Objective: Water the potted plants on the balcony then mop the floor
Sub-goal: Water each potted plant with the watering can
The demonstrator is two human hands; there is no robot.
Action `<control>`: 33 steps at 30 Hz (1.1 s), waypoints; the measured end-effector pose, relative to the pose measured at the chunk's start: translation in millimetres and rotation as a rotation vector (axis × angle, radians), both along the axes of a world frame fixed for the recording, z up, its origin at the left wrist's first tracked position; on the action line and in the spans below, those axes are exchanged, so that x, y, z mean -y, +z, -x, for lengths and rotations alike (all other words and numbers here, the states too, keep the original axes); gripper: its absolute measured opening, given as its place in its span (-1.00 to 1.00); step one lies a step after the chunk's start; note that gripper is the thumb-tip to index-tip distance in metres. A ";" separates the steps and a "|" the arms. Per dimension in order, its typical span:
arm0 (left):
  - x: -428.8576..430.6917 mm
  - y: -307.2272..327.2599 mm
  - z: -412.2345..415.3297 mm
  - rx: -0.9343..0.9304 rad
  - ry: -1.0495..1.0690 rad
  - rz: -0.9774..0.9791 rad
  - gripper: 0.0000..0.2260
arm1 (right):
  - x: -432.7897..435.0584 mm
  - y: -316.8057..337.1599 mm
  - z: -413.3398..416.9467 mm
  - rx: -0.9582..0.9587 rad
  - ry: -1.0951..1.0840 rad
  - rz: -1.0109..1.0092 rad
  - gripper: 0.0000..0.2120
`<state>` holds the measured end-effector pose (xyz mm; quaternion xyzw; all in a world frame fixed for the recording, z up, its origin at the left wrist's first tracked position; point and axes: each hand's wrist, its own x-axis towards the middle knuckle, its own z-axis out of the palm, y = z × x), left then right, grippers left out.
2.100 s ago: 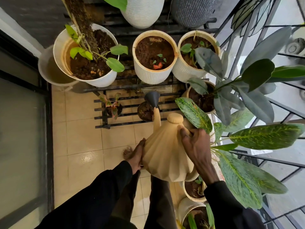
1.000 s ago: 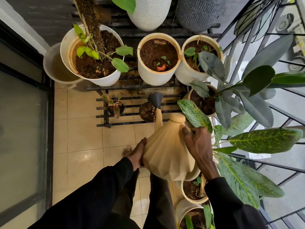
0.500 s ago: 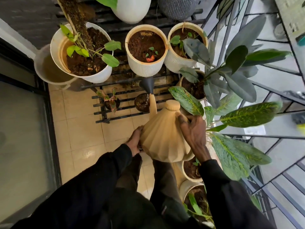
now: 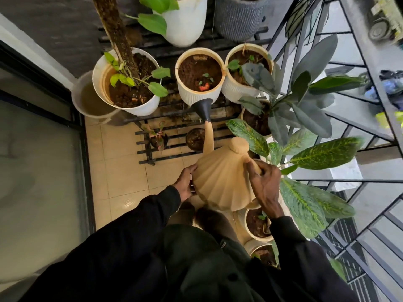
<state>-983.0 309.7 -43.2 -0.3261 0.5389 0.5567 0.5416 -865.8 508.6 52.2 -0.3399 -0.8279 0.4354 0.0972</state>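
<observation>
Hands (image 4: 185, 185) (image 4: 265, 186) hold can (image 4: 222, 182), rose (image 4: 203, 108) seemingly at rim (image 4: 177, 73)

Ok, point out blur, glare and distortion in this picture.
Head view: wide-angle distortion splays the railing bars; the street beyond it is smeared; a glare spot shines on a floor tile; the watering can, left hand and right hand are sharp.

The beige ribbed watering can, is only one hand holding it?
No, the left hand and right hand both hold the beige watering can.
</observation>
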 end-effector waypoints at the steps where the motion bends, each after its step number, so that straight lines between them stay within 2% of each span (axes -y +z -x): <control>1: -1.4 1.4 -1.8 -0.006 0.006 -0.002 -0.49 | -1.2 -0.1 -2.0 -0.008 -0.002 0.009 -0.57; 4: -5.8 8.3 -7.0 -0.025 0.011 -0.020 -0.50 | -5.9 3.4 -8.6 -0.018 0.000 0.000 -0.54; 9: -13.0 26.1 -12.3 -0.046 0.021 -0.009 -0.49 | -11.0 23.3 -13.2 -0.041 0.014 0.025 -0.66; 17: -22.7 41.5 -13.8 -0.067 0.031 -0.020 -0.57 | -28.4 28.5 -23.2 -0.097 0.052 0.012 -0.48; 21: -24.0 49.5 -14.0 -0.084 0.018 -0.045 -0.53 | -33.0 28.9 -25.3 -0.137 0.050 0.000 -0.45; 25: -23.5 60.4 -12.4 -0.099 0.002 -0.079 -0.60 | -32.8 29.9 -27.8 -0.195 0.055 0.032 -0.41; 30: -20.0 71.0 -10.5 -0.116 -0.003 -0.054 -0.43 | -29.7 39.6 -30.7 -0.232 0.051 0.031 -0.44; 33: -19.6 79.6 -9.0 -0.130 -0.005 -0.055 -0.44 | -27.9 42.2 -32.3 -0.240 0.036 0.018 -0.46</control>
